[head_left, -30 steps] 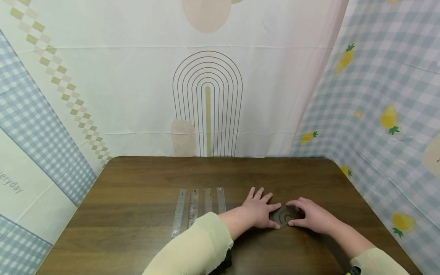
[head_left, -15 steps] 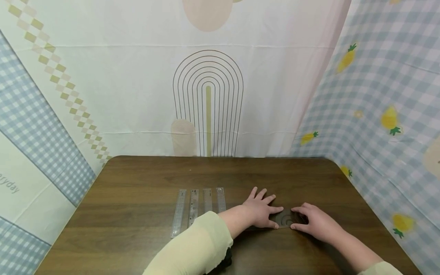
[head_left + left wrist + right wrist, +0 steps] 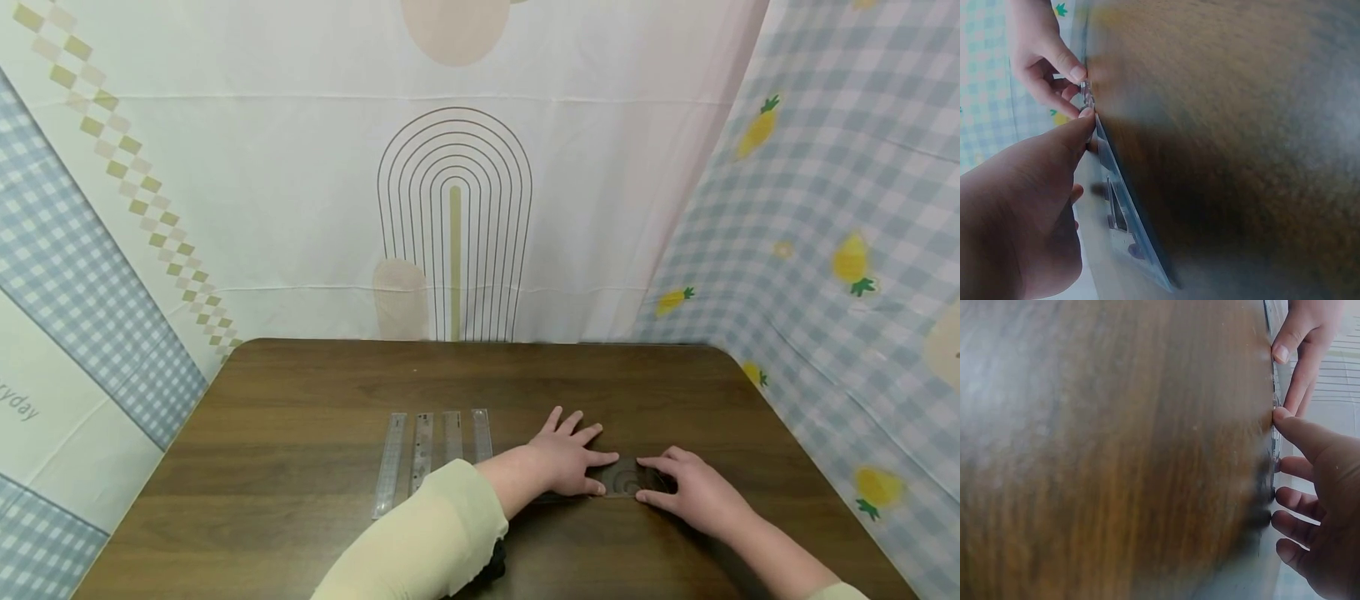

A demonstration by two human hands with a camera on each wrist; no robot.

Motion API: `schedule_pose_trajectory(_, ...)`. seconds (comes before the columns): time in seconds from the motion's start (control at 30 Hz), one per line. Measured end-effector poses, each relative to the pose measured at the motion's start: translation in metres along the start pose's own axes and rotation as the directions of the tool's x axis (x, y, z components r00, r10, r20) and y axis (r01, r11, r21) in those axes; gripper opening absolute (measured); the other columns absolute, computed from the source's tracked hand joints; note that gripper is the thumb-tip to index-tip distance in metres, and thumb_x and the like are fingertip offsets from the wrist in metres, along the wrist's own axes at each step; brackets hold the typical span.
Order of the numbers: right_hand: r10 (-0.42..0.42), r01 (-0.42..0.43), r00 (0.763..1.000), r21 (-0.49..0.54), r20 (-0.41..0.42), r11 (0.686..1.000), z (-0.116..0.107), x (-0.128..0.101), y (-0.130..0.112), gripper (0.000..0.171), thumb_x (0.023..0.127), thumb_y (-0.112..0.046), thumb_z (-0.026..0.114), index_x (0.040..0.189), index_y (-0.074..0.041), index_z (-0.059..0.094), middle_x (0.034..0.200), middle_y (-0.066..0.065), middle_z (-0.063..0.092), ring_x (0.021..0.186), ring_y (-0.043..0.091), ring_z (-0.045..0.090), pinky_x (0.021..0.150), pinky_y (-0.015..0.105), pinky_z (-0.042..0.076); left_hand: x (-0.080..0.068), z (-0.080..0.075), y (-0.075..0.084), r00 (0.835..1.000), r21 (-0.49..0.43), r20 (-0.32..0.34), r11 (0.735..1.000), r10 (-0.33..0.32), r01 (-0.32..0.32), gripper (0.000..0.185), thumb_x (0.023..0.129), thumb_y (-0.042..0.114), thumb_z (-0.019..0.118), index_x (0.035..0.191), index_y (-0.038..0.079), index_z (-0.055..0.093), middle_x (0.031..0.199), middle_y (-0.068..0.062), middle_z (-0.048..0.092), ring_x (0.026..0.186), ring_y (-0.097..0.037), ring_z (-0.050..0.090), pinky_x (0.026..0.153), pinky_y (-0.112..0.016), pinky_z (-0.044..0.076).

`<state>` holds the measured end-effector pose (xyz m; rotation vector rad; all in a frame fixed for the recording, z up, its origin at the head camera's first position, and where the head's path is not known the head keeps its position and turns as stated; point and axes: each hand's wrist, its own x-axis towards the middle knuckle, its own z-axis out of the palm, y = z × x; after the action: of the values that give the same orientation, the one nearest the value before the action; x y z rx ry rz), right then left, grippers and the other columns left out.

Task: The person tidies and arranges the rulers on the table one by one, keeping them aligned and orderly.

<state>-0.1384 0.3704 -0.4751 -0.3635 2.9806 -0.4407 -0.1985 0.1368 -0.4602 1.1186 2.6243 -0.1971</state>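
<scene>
A clear plastic drawing template (image 3: 624, 480) with curved lines lies flat on the table, right of centre. My left hand (image 3: 566, 458) rests on its left side, fingers spread wide, with thumb and index fingertips right at the curves. The right hand (image 3: 693, 487) holds the template's right part, thumb at the near edge and index finger at the far edge. Low and edge-on, the left wrist view shows clear plastic with a triangular cutout (image 3: 1119, 212) beneath the left hand (image 3: 1029, 187). In the right wrist view, the right thumb (image 3: 1294, 428) is at the near edge and the other fingers bend.
Several clear rulers lie side by side left of the hands, among them the leftmost ruler (image 3: 389, 467); the left forearm crosses over the lower ends of some. The brown wooden table (image 3: 300, 375) has rounded far corners, with patterned cloth (image 3: 600, 167) hanging behind it.
The right hand has shifted a little to the right and nearer, and the template's curved part has moved slightly the same way. The left hand stays nearly in place, fingers still spread.
</scene>
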Motion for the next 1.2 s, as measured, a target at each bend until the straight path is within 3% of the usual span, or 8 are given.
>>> schedule_pose_trajectory(0.43,0.012,-0.012,1.0,0.005,-0.003,1.0,0.001,-0.002,0.002,0.061,0.083,-0.056,0.073,0.127,-0.014,0.069,0.096,-0.007,0.054,0.079,0.008,0.05,0.066,0.032,0.046,0.003,0.001,0.001,1.0,0.014,-0.008,1.0,0.005,-0.005,0.061,0.091,0.073,0.039,0.147,0.062,0.016,0.164,0.019,0.008,0.152,-0.015,0.001,0.121,-0.044,-0.002)
schedule_pose_trajectory(0.8,0.014,-0.014,1.0,0.024,0.011,1.0,-0.002,0.0,0.004,0.07,0.082,-0.06,0.071,0.133,-0.013,0.064,0.101,-0.005,0.056,0.088,0.011,0.056,0.072,0.037,0.05,-0.001,0.0,-0.003,0.999,-0.019,-0.035,1.0,-0.003,0.002,0.064,0.091,0.074,0.037,0.149,0.06,0.014,0.164,0.018,0.008,0.152,-0.017,0.001,0.121,-0.045,0.0)
schedule_pose_trajectory(1.2,-0.023,0.027,0.997,0.054,-0.073,0.998,-0.004,-0.005,0.007,0.066,0.085,-0.06,0.069,0.131,-0.013,0.064,0.105,-0.004,0.058,0.091,0.013,0.057,0.073,0.039,0.052,-0.02,0.004,-0.013,0.991,-0.04,-0.131,0.999,0.032,-0.037,0.065,0.094,0.072,0.029,0.153,0.054,0.011,0.165,0.013,0.009,0.153,-0.021,0.002,0.12,-0.05,-0.001)
